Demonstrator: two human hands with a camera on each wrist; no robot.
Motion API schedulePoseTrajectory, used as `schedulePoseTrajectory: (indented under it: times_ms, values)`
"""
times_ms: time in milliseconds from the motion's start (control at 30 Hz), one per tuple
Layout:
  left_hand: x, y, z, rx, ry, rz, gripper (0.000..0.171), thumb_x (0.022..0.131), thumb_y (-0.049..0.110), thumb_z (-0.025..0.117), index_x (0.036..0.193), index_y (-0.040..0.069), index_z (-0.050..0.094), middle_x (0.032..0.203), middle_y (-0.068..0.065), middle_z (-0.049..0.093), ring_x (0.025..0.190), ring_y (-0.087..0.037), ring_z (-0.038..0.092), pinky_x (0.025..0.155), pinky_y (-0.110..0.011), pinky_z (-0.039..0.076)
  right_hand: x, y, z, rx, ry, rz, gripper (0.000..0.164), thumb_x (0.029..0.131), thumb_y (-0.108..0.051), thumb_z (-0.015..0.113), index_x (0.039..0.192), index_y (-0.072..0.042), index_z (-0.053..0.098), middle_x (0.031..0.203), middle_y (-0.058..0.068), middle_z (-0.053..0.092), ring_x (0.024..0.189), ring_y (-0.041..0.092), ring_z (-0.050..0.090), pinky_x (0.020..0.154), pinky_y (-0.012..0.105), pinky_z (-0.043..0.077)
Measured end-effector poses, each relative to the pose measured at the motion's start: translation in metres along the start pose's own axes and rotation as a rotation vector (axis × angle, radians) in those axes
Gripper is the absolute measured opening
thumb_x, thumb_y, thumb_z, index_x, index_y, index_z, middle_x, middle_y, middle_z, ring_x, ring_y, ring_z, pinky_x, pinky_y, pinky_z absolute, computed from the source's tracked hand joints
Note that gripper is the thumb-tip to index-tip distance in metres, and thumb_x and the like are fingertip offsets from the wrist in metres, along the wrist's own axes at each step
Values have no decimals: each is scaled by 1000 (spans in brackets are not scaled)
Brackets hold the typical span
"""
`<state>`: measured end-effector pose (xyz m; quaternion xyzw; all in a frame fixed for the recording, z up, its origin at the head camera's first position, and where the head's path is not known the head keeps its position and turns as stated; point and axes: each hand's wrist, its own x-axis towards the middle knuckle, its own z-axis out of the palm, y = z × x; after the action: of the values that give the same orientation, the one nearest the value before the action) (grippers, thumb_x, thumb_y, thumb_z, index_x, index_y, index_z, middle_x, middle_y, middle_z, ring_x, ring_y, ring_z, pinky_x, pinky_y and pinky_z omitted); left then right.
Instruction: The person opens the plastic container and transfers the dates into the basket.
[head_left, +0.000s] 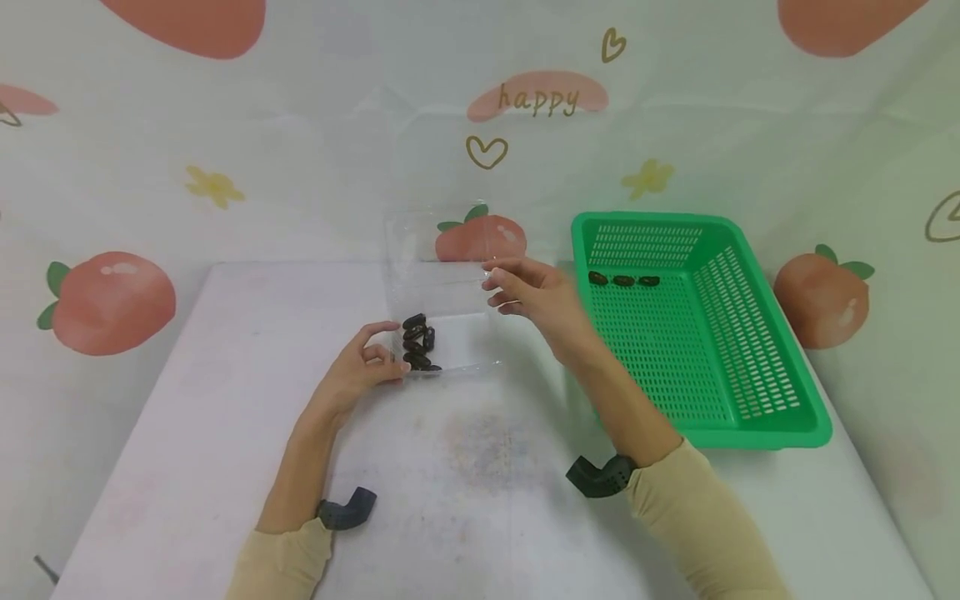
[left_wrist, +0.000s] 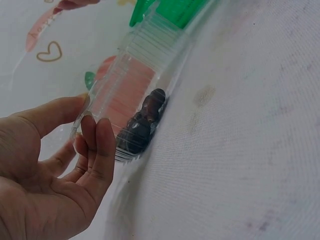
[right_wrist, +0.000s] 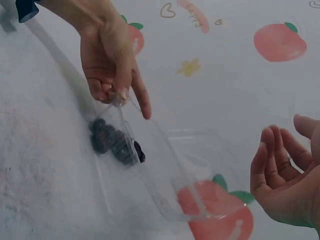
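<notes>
A clear plastic hinged box (head_left: pixel 465 343) rests on the table with its lid (head_left: pixel 420 242) raised at the back. Several dark brown oblong pieces (head_left: pixel 417 346), like dates, lie along its left side. My left hand (head_left: pixel 358 367) grips the left wall between thumb and fingers; the left wrist view shows this hand (left_wrist: pixel 70 165) pinching the rim. My right hand (head_left: pixel 536 300) hovers by the right edge of the lid. Seen in the right wrist view, the right hand (right_wrist: pixel 285 175) has loosely bent fingers, thumb apart, with nothing between them.
To the right stands a green slotted basket (head_left: pixel 780 333), with three similar dark pieces (head_left: pixel 623 281) in a row near its back wall. Behind the white table (head_left: pixel 247 400) hangs a cloth (head_left: pixel 315 150) printed with fruit and hearts. Both forearms carry dark wrist mounts (head_left: pixel 600 477).
</notes>
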<state>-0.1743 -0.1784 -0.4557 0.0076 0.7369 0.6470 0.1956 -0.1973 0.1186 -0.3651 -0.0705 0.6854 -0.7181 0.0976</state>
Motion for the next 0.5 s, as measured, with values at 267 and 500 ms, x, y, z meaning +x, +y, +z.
schedulePoseTrajectory:
  times_ms: [267, 500]
  values:
    - [1, 1, 1, -9, -1, 1, 76, 87, 5, 75, 150, 12, 34, 75, 0, 50, 81, -25, 67, 83, -35, 57, -1, 0, 12, -3, 21, 27, 29, 98, -26, 65, 121, -10, 67, 115, 22, 64, 98, 35, 65, 89, 36, 55]
    - [1, 0, 1, -25, 1, 3, 75, 87, 3, 75, 150, 12, 35, 74, 0, 51, 80, -23, 66, 82, -35, 57, 1, 8, 26, -23, 6, 32, 24, 100, -20, 61, 122, -13, 67, 110, 16, 67, 96, 33, 66, 89, 36, 55]
